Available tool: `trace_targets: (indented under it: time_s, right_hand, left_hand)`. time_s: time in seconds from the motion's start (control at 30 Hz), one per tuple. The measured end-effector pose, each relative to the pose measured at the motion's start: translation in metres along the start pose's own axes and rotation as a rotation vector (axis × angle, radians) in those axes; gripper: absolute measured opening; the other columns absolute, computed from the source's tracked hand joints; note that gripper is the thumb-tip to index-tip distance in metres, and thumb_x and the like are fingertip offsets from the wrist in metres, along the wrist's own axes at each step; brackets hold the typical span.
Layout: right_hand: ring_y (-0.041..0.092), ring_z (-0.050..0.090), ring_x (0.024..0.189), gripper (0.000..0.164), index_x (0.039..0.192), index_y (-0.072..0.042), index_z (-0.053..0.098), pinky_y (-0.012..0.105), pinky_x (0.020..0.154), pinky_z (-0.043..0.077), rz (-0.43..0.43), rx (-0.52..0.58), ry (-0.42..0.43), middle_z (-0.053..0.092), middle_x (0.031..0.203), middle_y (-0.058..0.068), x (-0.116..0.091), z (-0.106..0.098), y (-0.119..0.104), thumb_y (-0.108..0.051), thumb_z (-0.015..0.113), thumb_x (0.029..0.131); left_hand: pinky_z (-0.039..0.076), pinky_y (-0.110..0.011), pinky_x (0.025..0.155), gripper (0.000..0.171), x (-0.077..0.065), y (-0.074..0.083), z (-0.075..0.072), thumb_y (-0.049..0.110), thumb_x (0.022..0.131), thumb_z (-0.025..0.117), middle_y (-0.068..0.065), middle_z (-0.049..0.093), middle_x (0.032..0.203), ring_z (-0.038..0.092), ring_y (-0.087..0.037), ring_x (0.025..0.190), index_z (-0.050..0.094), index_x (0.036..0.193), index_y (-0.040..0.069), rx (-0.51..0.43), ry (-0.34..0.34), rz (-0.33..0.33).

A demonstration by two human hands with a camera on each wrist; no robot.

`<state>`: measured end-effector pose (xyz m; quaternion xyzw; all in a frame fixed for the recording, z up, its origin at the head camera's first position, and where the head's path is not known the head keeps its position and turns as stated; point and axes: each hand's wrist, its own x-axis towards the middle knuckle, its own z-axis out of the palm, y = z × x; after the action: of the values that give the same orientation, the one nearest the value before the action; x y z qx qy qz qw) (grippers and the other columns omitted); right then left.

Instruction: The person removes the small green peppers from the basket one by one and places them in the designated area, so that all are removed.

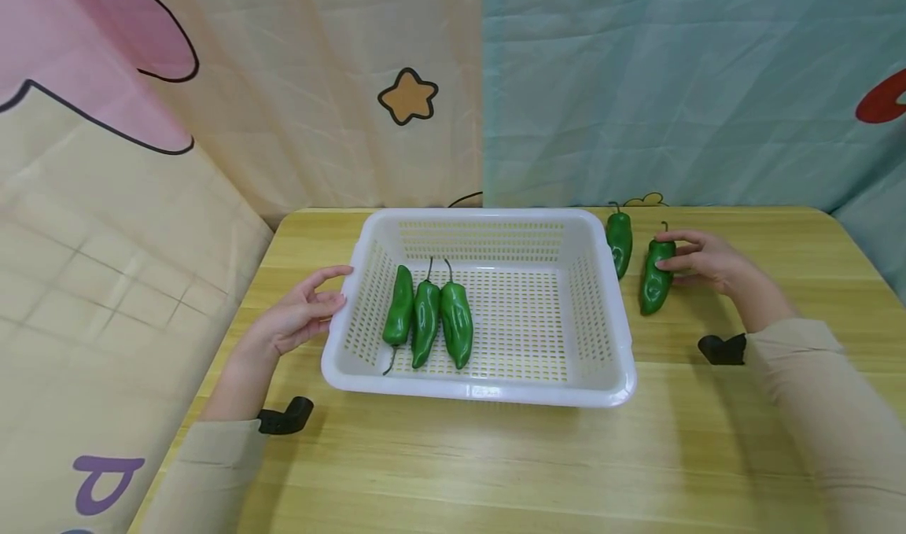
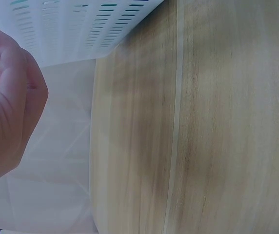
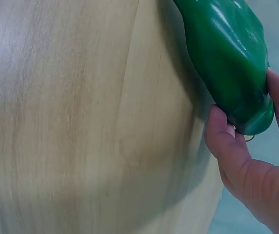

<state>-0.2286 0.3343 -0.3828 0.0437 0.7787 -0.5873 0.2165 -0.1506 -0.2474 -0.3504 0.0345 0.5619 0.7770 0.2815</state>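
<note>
A white plastic basket [image 1: 481,392] with slotted walls stands on the wooden table. Inside its left half lie three green peppers [image 1: 426,318] side by side. My left hand [image 1: 300,314] holds the basket's left rim between thumb and fingers; part of that grip is cut off in the left wrist view. To the right of the basket, my right hand [image 1: 708,260] pinches a green pepper [image 1: 657,282] near its stem end, thumb on one side and fingers on the other. The pepper's glossy body [image 3: 227,58] fills the upper right of the right wrist view, with its shadow on the table beside it.
Another green pepper [image 1: 619,243] lies against the outside of the basket's right wall, just left of the held one. The wooden table [image 1: 453,463] ends at a patterned curtain [image 1: 566,86] behind, and a cloth [image 1: 127,282] hangs on the left.
</note>
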Motion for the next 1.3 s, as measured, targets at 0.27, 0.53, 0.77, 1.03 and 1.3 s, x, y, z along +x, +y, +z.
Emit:
trace_targets:
  time_s: [0.27,0.53,0.77,1.03,1.3]
  right_hand:
    - [-0.001,0.054,0.081,0.039,0.112,-0.038,0.051,0.027,0.081,0.052,0.035,-0.014,-0.007,0.011,0.145,0.031,0.008,0.0,0.002,-0.012,0.067,0.087]
    - [-0.002,0.055,0.08,0.044,0.12,-0.035,0.05,0.027,0.083,0.052,0.045,-0.017,0.017,0.018,0.144,0.028,0.02,-0.001,0.001,-0.014,0.068,0.086]
    - [-0.003,0.056,0.081,0.058,0.139,-0.025,0.037,0.027,0.082,0.052,0.028,-0.016,0.016,0.019,0.142,0.027,0.025,-0.003,-0.001,-0.013,0.064,0.089]
    - [-0.006,0.053,0.079,0.069,0.149,-0.007,0.013,0.028,0.083,0.052,0.033,-0.06,0.029,0.013,0.147,0.03,0.028,-0.002,-0.007,-0.013,0.055,0.095]
    - [-0.006,0.051,0.078,0.067,0.148,-0.005,0.007,0.028,0.083,0.052,0.028,-0.077,0.026,0.008,0.148,0.032,0.03,-0.001,-0.011,-0.01,0.05,0.096]
  left_hand:
    - [0.056,-0.031,0.074,0.037,-0.001,0.0,-0.002,-0.005,0.094,0.046,-0.008,0.066,0.097,0.065,-0.02,0.09,0.044,0.124,0.018,-0.006,-0.011,0.008]
    - [0.056,-0.031,0.074,0.038,-0.001,0.0,-0.002,-0.005,0.094,0.047,-0.008,0.065,0.098,0.065,-0.02,0.09,0.043,0.124,0.018,-0.001,-0.005,0.005]
    - [0.056,-0.032,0.074,0.037,0.0,0.0,-0.001,-0.006,0.095,0.046,-0.008,0.066,0.096,0.066,-0.02,0.09,0.044,0.123,0.018,-0.011,-0.021,0.01]
    - [0.056,-0.031,0.073,0.037,0.001,-0.001,-0.001,-0.005,0.094,0.047,-0.007,0.066,0.092,0.066,-0.02,0.088,0.045,0.122,0.018,-0.023,-0.009,0.009]
    - [0.057,-0.03,0.072,0.036,0.001,-0.001,-0.001,-0.005,0.094,0.047,-0.007,0.066,0.092,0.066,-0.02,0.087,0.045,0.123,0.018,-0.017,-0.003,0.005]
